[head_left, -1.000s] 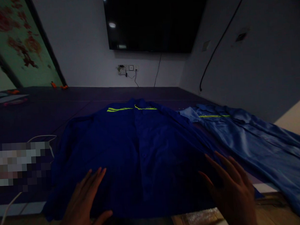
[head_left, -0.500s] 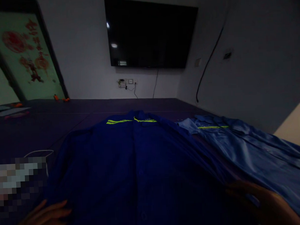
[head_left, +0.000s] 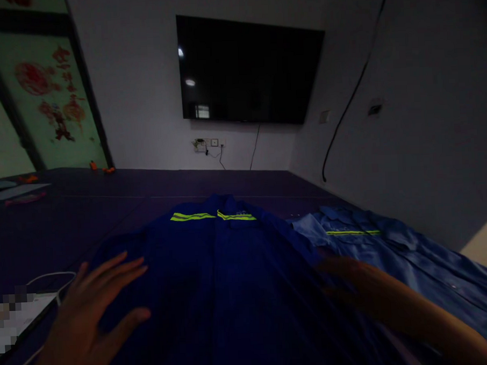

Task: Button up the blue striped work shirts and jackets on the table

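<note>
A dark blue work jacket [head_left: 239, 279] lies spread out before me, collar away from me, with yellow-green stripes across its chest. Over its left side is my left hand [head_left: 99, 307], fingers spread and thumb apart, holding nothing. My right hand [head_left: 348, 277] is by the jacket's right sleeve side, fingers stretched out and dim in shadow. Whether either hand touches the cloth is hard to see. To the right lies a lighter blue work jacket [head_left: 408, 267] with a thin yellow-green stripe.
The garments lie on a dark purple surface [head_left: 119, 204]. At the left edge sits a partly pixelated device [head_left: 31, 315] with a white cable [head_left: 46, 275]. Flat papers [head_left: 21, 191] and small orange things [head_left: 109, 170] lie farther back. A television [head_left: 250, 69] hangs on the wall.
Both my hands have moved forward along the jacket, the left spreading its fingers and the right shifting inward. The view has tilted slightly, so the room sits lower in the picture.
</note>
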Tool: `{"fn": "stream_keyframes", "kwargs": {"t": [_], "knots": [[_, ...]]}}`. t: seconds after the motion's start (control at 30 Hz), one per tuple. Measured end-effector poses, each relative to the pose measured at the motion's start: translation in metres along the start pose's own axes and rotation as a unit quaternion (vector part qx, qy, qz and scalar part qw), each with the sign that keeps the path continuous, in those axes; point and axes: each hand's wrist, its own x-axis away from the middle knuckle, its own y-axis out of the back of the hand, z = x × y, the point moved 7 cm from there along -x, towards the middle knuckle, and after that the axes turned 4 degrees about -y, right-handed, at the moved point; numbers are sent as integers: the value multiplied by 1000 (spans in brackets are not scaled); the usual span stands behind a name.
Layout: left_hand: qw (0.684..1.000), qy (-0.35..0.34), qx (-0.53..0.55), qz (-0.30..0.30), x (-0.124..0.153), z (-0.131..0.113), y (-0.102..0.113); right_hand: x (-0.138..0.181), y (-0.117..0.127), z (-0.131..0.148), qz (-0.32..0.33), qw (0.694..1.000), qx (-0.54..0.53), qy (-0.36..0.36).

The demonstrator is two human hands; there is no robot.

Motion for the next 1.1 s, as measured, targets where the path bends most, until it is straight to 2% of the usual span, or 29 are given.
{"fn": "stream_keyframes", "kwargs": {"t": [0.07,0.13,0.23,0.33,0.43,0.5,0.6,0.7,0.8,0.87,0.93,1.0,1.1], "knots": [[999,21,-5,-42,-59,-24,-2,-60,5,5,-1,1000,11,19],[993,75,-1,-89,-102,-24,-23,-119,-3,2,-1,999,24,24],[980,178,-29,-82,-149,6,-84,-197,-39,-11,18,999,27,-9],[968,236,-82,-22,-188,51,-144,-260,-85,-35,50,991,33,-121],[955,255,-136,69,-211,98,-193,-296,-130,-60,94,964,18,-250],[944,265,-147,132,-212,130,-220,-309,-157,-72,113,951,8,-287],[920,318,-149,173,-199,173,-244,-317,-185,-85,118,944,11,-307],[919,311,-158,181,-194,193,-254,-319,-193,-93,92,944,22,-315],[931,262,-167,193,-200,189,-254,-322,-187,-91,69,951,19,-300],[933,257,-151,203,-206,181,-248,-322,-176,-86,57,956,12,-287],[937,257,-119,203,-215,170,-236,-319,-156,-77,39,962,9,-271],[949,237,-81,192,-228,154,-215,-311,-125,-67,9,968,8,-250],[966,204,-49,149,-252,122,-164,-284,-60,-56,-50,970,21,-239]]}}
